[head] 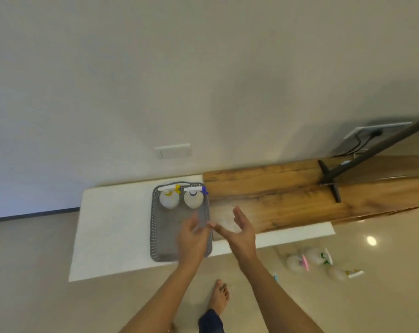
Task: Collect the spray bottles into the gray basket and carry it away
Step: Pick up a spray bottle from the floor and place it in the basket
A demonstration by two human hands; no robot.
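A gray perforated basket (155, 227) lies on a low white table (112, 227). Two whitish spray bottles stand at its far end, one with a yellow trigger (169, 199) and one with a blue trigger (193, 198). My right hand (242, 233) holds a blurred whitish spray bottle (227, 224) between thumb and fingers, just right of the basket's rim. My left hand (191, 239) hovers over the basket's right side, its loose fingers reaching to that bottle. Three more spray bottles lie on the floor at right: pink (297, 261), green (320, 256) and yellow (341, 273).
A wooden slab (299, 195) with a dark metal stand (331, 181) on it overlaps the table's right part. The wall rises just behind. My bare foot (220, 296) is on the glossy floor before the table. A small blue piece (275, 277) peeks out by my right forearm.
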